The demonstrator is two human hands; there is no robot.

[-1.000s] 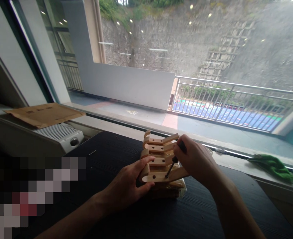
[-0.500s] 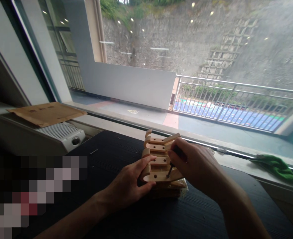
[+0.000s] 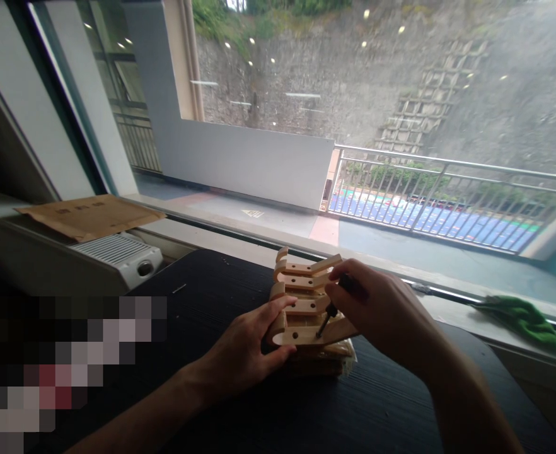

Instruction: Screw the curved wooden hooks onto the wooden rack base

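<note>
Wooden rack (image 3: 303, 307): left hand (image 3: 240, 343) fingers grip its left end; right hand (image 3: 377, 306) fingers grip screwdriver (image 3: 331, 309), tip at nearest bar (image 3: 306, 337).

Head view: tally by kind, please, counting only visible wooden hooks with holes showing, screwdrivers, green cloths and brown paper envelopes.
Wooden hooks with holes showing: 4
Screwdriver: 1
Green cloth: 1
Brown paper envelope: 1
Total: 7
</note>
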